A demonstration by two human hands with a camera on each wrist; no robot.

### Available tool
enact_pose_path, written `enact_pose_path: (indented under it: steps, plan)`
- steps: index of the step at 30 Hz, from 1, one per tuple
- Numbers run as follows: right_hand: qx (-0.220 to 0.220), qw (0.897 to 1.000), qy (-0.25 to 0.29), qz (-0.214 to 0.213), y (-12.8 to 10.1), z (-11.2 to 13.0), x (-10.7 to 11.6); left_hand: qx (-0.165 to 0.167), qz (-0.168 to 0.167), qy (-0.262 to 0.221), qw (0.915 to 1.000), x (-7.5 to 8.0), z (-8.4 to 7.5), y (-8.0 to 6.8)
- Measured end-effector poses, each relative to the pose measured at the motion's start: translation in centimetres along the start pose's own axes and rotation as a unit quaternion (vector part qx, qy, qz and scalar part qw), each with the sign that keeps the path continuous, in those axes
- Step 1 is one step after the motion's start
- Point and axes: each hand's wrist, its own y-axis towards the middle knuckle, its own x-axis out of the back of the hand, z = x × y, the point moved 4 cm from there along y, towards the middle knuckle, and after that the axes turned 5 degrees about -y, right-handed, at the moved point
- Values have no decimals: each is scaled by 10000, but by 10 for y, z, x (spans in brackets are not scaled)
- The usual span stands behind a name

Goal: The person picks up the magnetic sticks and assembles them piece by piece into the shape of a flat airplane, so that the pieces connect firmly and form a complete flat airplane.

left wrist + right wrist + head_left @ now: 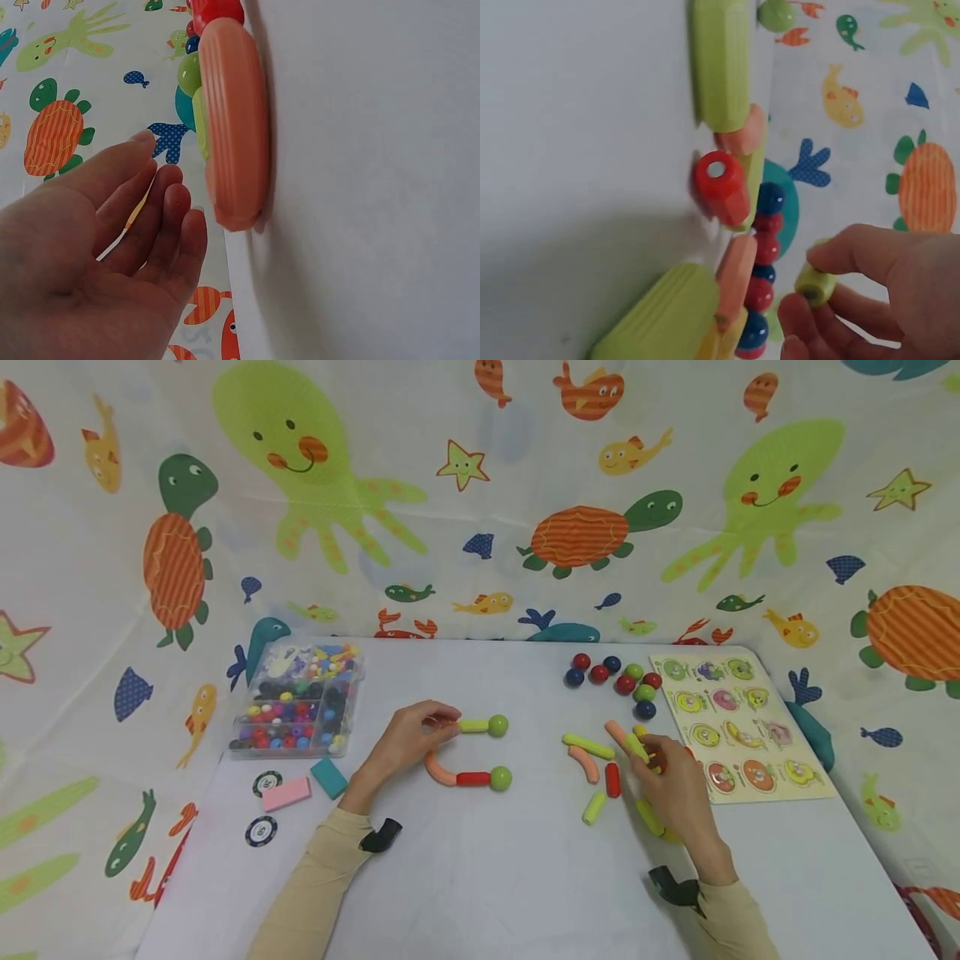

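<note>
My left hand hovers by the near end of a yellow-green magnetic rod tipped with a green ball. In the left wrist view its fingers are loosely bent, with nothing seen between them. Just below lies a curved orange rod, joined to a red rod and another green ball. My right hand pinches a short yellow-green rod between thumb and fingers, above the table. Loose rods lie around it: a long yellow-green one, a curved orange one and a red one.
Red, blue and green balls cluster at the back right, beside a fruit picture board. A clear compartment box of beads stands back left. Before it lie pink and teal blocks and two round chips.
</note>
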Motion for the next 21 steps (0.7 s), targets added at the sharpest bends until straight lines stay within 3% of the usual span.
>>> enact_pose_path:
  steps: [8,21]
  plan:
    - [250,9974,462,-492,20,24,0,71,42,-109,9999,-2,-7,7]
    - [103,9882,1520,152,62,83,-21,75,250,-243,9994,-8,-3,14]
